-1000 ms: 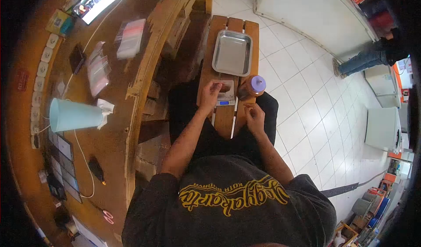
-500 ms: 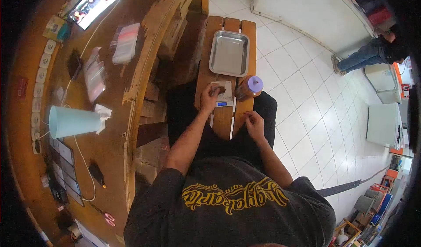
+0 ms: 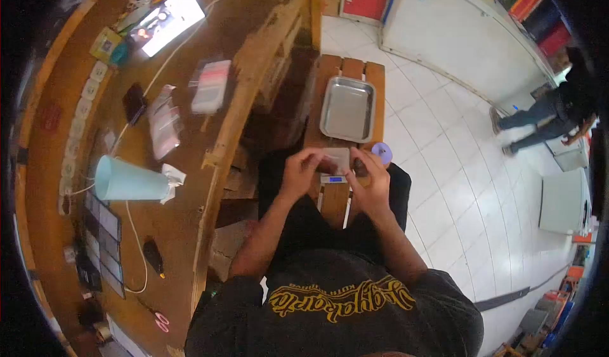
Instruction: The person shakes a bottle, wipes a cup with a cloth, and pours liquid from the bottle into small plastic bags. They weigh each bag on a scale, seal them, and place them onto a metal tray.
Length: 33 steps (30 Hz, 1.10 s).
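Observation:
A small clear plastic bag [image 3: 341,156] is stretched between my two hands, above the kitchen scale. Something dark reddish shows at its left side; I cannot make out what. My left hand [image 3: 299,176] pinches the bag's left edge, and my right hand [image 3: 373,186] grips its right side. Beneath them the small white digital scale [image 3: 325,180] is mostly hidden, with its blue display showing. The jar's purple lid [image 3: 382,152] peeks out just past my right fingers; the jar body is largely covered.
A metal tray [image 3: 347,108] lies farther along the slatted wooden bench [image 3: 334,211]. On the desk at left are stacked plastic bags [image 3: 212,87], a lit phone [image 3: 168,22], a light-blue cup [image 3: 130,178] lying sideways and pink-handled scissors [image 3: 162,322]. Another person [image 3: 539,113] stands at far right.
My left hand has come off the scale, and my right hand has risen to meet it. Both now hold the clear bag. The camera view has shifted, and the other person has changed stance.

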Tool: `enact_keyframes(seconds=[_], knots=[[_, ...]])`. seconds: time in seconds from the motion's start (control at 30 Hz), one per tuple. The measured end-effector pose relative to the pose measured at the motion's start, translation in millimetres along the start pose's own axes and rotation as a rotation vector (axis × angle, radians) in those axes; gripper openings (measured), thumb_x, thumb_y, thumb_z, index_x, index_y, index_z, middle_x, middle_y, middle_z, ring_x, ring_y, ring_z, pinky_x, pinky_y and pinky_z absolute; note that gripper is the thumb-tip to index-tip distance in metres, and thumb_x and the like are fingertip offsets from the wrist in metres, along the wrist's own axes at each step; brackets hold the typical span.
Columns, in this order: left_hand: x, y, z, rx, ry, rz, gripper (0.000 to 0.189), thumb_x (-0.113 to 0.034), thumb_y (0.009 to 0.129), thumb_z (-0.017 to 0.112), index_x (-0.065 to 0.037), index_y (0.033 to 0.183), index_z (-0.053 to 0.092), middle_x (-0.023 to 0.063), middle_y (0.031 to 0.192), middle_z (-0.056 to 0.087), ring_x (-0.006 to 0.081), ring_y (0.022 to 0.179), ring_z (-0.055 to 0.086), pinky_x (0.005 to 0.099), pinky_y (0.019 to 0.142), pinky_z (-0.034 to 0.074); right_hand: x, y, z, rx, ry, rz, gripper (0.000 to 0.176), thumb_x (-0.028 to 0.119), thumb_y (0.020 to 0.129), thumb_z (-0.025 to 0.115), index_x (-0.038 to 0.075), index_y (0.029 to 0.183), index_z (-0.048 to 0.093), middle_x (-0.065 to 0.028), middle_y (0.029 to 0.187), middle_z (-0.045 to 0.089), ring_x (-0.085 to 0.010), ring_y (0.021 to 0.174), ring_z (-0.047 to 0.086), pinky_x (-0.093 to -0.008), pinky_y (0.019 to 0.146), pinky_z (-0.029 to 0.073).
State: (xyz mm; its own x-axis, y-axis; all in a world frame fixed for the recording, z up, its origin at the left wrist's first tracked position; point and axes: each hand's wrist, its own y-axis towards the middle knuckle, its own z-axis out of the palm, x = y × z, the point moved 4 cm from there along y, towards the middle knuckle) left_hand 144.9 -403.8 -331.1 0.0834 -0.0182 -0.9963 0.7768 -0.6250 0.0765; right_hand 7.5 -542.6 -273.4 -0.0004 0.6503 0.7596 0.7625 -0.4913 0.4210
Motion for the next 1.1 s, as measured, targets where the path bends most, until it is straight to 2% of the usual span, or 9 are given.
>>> enact_keyframes(seconds=[0.07, 0.23, 0.33, 0.53, 0.73, 0.83, 0.9, 1.03, 1.1], knots=[[-24.7, -11.5, -6.1, 0.074, 0.107, 0.126, 0.02, -0.013, 0.1, 0.059, 0.004, 0.104, 0.067, 0.0089, 0.093, 0.072, 0.0139, 0.088, 0.067, 0.0289, 0.08, 0.053, -5.8, 9.9, 12.2, 0.131, 0.216, 0.018, 0.016, 0.003, 0.079, 0.077, 0.001, 0.095, 0.075, -0.0136, 0.088, 0.07, -0.0257, 0.085, 0.065, -0.0335, 0.072, 0.05], [-48.4, -38.1, -13.3, -0.077, -0.117, 0.105, 0.018, -0.013, 0.099, 0.062, 0.004, 0.102, 0.068, 0.0087, 0.094, 0.072, 0.0112, 0.088, 0.066, 0.0273, 0.079, 0.053, 20.1, 18.8, 16.1, 0.218, 0.366, 0.01, 0.012, 0.002, 0.079, 0.076, -0.001, 0.091, 0.074, -0.0131, 0.086, 0.07, -0.0224, 0.081, 0.065, -0.0341, 0.073, 0.049], [-51.6, -46.9, -18.0, -0.122, -0.104, 0.12, 0.016, -0.011, 0.097, 0.064, 0.003, 0.102, 0.068, 0.0081, 0.093, 0.072, 0.0101, 0.086, 0.066, 0.0258, 0.076, 0.053, 21.6, 12.2, 18.0, 0.263, 0.684, 0.137, 0.008, -0.003, 0.079, 0.074, -0.001, 0.086, 0.071, -0.0096, 0.083, 0.07, -0.019, 0.081, 0.065, -0.0312, 0.073, 0.048], [-76.0, -55.0, -14.5, -0.069, 0.021, 0.174, 0.01, -0.006, 0.094, 0.065, 0.002, 0.097, 0.07, 0.011, 0.092, 0.073, 0.0165, 0.086, 0.07, 0.0296, 0.076, 0.055, 38.0, 15.2, 11.4, 0.27, 0.528, 0.004, 0.012, -0.004, 0.077, 0.073, 0.0, 0.088, 0.072, -0.0096, 0.083, 0.07, -0.0189, 0.079, 0.066, -0.031, 0.073, 0.049], [-82.8, -62.7, -16.2, -0.057, 0.122, 0.266, 0.011, -0.006, 0.091, 0.068, 0.002, 0.097, 0.071, 0.014, 0.09, 0.073, 0.0212, 0.084, 0.071, 0.0309, 0.073, 0.055, 51.1, 16.5, 18.9, 0.351, 0.549, 0.098, 0.011, 0.001, 0.079, 0.074, 0.001, 0.089, 0.072, -0.01, 0.081, 0.07, -0.0196, 0.077, 0.066, -0.0318, 0.073, 0.049], [-85.1, -68.2, -20.4, -0.222, 0.187, 0.374, 0.008, -0.004, 0.091, 0.066, 0.002, 0.093, 0.071, 0.0128, 0.088, 0.072, 0.0208, 0.08, 0.07, 0.0314, 0.074, 0.054, 64.1, 17.8, 28.2, 0.344, 0.337, -0.006, 0.007, 0.003, 0.081, 0.074, 0.002, 0.088, 0.071, -0.0117, 0.081, 0.07, -0.0215, 0.077, 0.066, -0.0339, 0.074, 0.049], [-88.6, -73.5, -24.9, -0.419, 0.44, 0.585, 0.006, -0.003, 0.093, 0.062, 0.001, 0.092, 0.066, 0.0121, 0.083, 0.071, 0.0207, 0.074, 0.067, 0.0314, 0.077, 0.053, 73.8, 16.5, 37.4, 0.357, 0.33, -0.028, 0.008, 0.004, 0.082, 0.074, 0.003, 0.089, 0.07, -0.012, 0.082, 0.069, -0.0234, 0.078, 0.066, -0.035, 0.073, 0.049], [-76.6, -75.0, -30.9, -0.568, 0.302, 0.58, 0.01, -0.008, 0.098, 0.056, 0.001, 0.093, 0.06, 0.0106, 0.081, 0.068, 0.0201, 0.074, 0.065, 0.0324, 0.079, 0.051, 85.4, 20.8, 48.0, 0.398, 0.396, -0.119, 0.01, 0.006, 0.083, 0.074, 0.004, 0.092, 0.07, -0.0121, 0.086, 0.069, -0.0285, 0.079, 0.065, -0.0377, 0.071, 0.048], [-63.0, -74.3, -39.9, -0.674, 0.02, 0.37, 0.016, -0.007, 0.101, 0.05, 0.003, 0.09, 0.058, 0.0101, 0.082, 0.064, 0.0169, 0.073, 0.062, 0.0286, 0.067, 0.049, 81.6, 19.2, 50.1, 0.417, 0.361, -0.073, 0.01, 0.006, 0.084, 0.072, 0.004, 0.094, 0.069, -0.0129, 0.086, 0.068, -0.0309, 0.08, 0.065, -0.0392, 0.071, 0.048]])
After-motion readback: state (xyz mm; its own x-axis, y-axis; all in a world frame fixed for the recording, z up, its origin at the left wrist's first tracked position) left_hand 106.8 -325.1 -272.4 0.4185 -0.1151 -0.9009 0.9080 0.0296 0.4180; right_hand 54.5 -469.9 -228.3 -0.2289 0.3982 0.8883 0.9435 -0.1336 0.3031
